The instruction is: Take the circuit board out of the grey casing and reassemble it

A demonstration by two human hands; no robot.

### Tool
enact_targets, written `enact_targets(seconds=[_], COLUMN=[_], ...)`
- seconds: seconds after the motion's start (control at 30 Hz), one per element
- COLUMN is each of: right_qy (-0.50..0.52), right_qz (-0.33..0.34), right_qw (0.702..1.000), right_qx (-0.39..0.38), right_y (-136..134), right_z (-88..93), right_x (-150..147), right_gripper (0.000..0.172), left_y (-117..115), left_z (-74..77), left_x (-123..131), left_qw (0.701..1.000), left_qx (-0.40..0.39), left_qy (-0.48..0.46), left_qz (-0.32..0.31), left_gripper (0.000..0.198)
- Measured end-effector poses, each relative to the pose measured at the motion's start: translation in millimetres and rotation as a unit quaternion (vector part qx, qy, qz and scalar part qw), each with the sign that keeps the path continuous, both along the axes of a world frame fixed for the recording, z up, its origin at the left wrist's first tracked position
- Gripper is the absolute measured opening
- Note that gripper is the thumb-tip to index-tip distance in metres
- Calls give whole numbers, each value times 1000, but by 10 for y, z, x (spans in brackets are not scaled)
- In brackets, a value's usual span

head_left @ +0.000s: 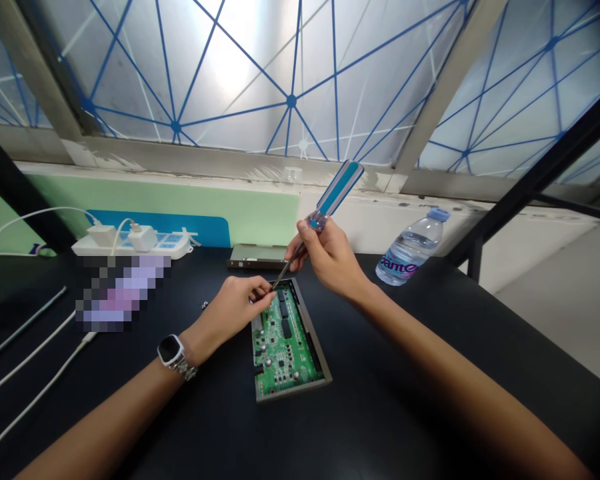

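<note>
A green circuit board [283, 347] lies in a grey open case on the black table [390, 400]. My right hand [330, 257] is closed round a screwdriver [325, 207] with a clear and blue handle, its metal shaft slanting down to the board's far left corner. My left hand [240, 307], with a watch [171, 351] on the wrist, rests at that same corner, its fingers pinched around the screwdriver's tip. What lies under the fingertips is hidden.
A small screw [205, 305] lies left of the board. A grey metal cover [257, 257] sits behind it. A water bottle [411, 250] lies at the right. A white power strip [130, 243] with chargers and white cables [30, 360] fill the left side.
</note>
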State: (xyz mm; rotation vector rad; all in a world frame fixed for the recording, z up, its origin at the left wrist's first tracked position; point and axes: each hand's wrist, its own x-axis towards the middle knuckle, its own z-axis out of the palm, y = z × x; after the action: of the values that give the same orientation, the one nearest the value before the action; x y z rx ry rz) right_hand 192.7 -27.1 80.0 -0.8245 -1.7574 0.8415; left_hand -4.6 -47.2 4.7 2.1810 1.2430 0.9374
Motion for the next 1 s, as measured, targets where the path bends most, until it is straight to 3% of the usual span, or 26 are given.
enact_targets(seconds=[0.6,0.83,1.0], right_qy=[1,-52,-43], right_qz=[-6,44,42], right_qw=[1000,998,998], right_qx=[10,-13,-13], right_y=[12,2,5], right_z=[-22,51,63], right_x=[-3,34,39], right_gripper=[34,36,36], left_y=[12,29,8], left_z=[-4,-32,-15], left_x=[-27,-53,-23], left_qw=[998,998,998], left_qx=[39,38,35], left_qy=[42,56,50], left_qz=[-5,0,-7], left_gripper=[16,18,18])
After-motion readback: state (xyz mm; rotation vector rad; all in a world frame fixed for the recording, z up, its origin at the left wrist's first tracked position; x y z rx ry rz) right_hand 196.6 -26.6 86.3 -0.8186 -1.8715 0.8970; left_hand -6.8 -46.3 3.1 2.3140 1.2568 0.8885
